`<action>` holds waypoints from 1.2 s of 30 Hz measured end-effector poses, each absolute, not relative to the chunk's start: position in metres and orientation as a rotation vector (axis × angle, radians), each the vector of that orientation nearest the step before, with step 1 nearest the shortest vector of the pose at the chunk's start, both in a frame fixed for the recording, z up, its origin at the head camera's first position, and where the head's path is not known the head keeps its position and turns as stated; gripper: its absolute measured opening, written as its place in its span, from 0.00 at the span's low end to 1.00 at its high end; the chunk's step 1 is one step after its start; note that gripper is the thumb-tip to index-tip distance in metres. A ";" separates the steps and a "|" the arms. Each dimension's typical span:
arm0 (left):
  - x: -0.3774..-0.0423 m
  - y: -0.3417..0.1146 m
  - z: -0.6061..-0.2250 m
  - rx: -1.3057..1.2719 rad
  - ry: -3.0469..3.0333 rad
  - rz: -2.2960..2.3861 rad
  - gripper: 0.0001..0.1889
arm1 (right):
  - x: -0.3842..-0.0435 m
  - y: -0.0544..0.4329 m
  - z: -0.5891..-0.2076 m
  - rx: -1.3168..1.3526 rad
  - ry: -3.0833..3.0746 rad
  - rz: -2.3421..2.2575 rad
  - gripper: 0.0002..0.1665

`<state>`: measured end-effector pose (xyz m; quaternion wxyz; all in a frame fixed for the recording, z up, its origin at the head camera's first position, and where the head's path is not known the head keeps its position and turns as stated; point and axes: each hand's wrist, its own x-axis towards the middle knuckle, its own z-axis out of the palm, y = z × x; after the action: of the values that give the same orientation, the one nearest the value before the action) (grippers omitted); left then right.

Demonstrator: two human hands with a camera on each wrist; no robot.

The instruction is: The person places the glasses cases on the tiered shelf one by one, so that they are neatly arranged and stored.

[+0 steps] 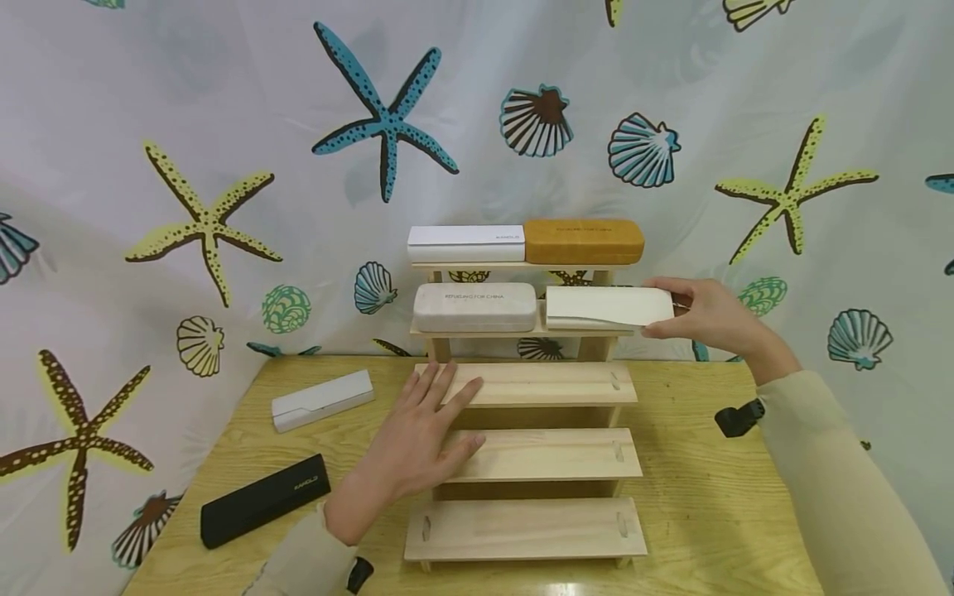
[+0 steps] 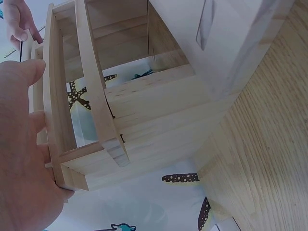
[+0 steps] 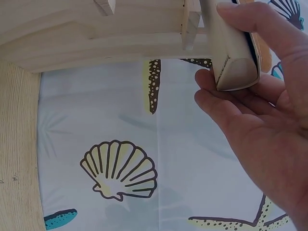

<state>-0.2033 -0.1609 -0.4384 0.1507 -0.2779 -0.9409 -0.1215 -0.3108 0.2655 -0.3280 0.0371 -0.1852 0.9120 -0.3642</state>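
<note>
The right hand (image 1: 704, 313) is pinching a cream box (image 1: 605, 306) by three boxes (image 1: 474, 309) on far shelves (image 1: 541, 323), two left boxes (image 1: 266, 501) are waiting, and the left hand (image 1: 421, 439) is resting straight-fingered.

"How does the left hand (image 1: 425, 430) look from your station?"

"I see it palm down, fingers extended and slightly spread, with the left forearm (image 1: 301, 563) slanting in from below."

"And the right hand (image 1: 701, 310)?"

"I have it farther forward, thumb opposite the fingers in a pinch, turned inward at the wrist (image 1: 768, 356), the right forearm (image 1: 835, 463) angling up from the lower right."
</note>
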 end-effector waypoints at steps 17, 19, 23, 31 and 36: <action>-0.204 -0.161 -0.438 -0.798 -2.708 -0.339 0.38 | -0.322 0.254 -0.333 -0.596 2.758 -1.109 0.44; -0.204 -0.161 -0.438 -0.798 -2.708 -0.334 0.38 | -0.323 0.254 -0.334 -0.601 2.742 -1.122 0.44; -0.204 -0.161 -0.438 -0.795 -2.708 -0.332 0.38 | -0.323 0.253 -0.335 -0.605 2.738 -1.123 0.44; -0.203 -0.161 -0.438 -0.791 -2.716 -0.333 0.38 | -0.324 0.247 -0.334 -0.651 2.721 -1.131 0.41; -0.203 -0.161 -0.439 -0.796 -2.715 -0.331 0.38 | -0.324 0.245 -0.334 -0.660 2.695 -1.152 0.40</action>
<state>-0.2032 -0.1611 -0.4386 0.1461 -0.2763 -0.9429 -0.1149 -0.3238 0.2452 -0.3344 0.0686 -0.2193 0.8949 -0.3827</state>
